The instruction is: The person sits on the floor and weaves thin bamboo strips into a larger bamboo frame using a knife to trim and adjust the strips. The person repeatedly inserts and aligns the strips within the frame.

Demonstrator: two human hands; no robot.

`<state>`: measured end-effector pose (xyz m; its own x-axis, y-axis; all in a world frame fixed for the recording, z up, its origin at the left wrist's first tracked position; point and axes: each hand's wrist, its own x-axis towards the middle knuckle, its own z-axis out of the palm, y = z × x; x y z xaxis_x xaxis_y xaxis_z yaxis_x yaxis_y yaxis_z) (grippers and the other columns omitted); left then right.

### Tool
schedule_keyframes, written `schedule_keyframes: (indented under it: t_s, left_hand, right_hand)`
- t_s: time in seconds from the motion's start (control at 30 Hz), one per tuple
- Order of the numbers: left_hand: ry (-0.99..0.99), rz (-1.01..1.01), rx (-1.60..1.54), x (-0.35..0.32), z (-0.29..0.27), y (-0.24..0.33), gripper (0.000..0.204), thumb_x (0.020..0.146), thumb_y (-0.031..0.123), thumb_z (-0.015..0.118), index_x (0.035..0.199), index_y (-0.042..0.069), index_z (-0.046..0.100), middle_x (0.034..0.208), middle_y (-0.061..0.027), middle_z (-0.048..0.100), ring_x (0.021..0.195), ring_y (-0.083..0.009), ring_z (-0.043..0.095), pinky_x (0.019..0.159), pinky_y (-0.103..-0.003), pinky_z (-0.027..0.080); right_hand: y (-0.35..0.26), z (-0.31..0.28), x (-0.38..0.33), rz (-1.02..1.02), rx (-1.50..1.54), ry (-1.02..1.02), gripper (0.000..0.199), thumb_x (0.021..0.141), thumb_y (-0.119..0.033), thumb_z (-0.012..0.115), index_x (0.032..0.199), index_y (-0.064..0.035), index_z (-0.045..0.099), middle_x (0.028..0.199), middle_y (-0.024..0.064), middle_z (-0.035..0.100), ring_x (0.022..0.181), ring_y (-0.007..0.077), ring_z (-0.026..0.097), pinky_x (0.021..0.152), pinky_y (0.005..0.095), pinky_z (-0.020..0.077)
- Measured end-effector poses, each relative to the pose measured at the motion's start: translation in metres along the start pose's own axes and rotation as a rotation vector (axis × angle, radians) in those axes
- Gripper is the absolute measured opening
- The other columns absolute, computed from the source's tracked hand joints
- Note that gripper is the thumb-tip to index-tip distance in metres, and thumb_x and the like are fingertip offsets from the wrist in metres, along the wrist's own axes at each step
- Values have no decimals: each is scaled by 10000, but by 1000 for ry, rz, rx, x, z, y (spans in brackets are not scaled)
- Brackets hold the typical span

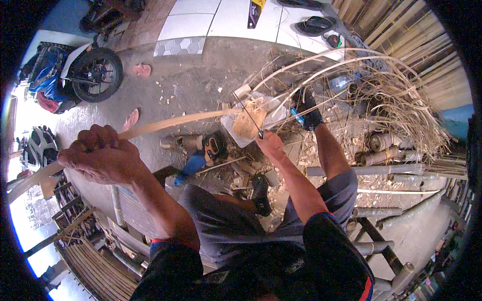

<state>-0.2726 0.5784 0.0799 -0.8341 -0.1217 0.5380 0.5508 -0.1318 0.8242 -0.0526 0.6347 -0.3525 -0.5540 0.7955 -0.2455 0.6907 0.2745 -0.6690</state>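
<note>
My left hand point(100, 153) is wrapped round a long pale bamboo strip point(175, 120), raised at the left. The strip runs rightward to a worn wooden block point(245, 124) on a pale slab point(278, 120) between my feet. My right hand point(271, 145) is closed on the dark handle of a knife point(249, 114). Its thin blade slants across the strip over the block. A pale cylindrical wooden piece point(242, 91) sits at the blade's far end; whether it belongs to the knife I cannot tell. Beyond the blade, long strips arch away to the right.
A tangle of thin bamboo strips point(401, 105) lies at right, near a plastic bottle point(344, 82). Bamboo poles point(386, 170) and shavings cover the floor there. An orange-and-black round object point(215, 146) lies left of the block. Pink sandals point(131, 119) and a motorcycle point(75, 75) are at left.
</note>
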Motion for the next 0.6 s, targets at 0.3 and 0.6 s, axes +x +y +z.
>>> schedule_keyframes:
  t_s: [0.3,0.6]
  left_hand:
    - [-49,-55,-62,4,-27,-11,634,995,677,342,662,138,316,560,18,283,464,-101,255,417,-246,230]
    - [-194,37,-275,-23,-14,-2,546,1006,616,401,826,104,454,670,-36,447,511,-159,404,455,-276,339]
  right_hand:
    - [58,32,-28,-109,-383,50,408,844,-418,662,938,-21,666,806,214,676,767,368,694,661,462,574]
    - [33,-8,-28,-344,-364,28,402,864,-421,659,974,-34,645,703,175,598,687,378,651,570,471,523]
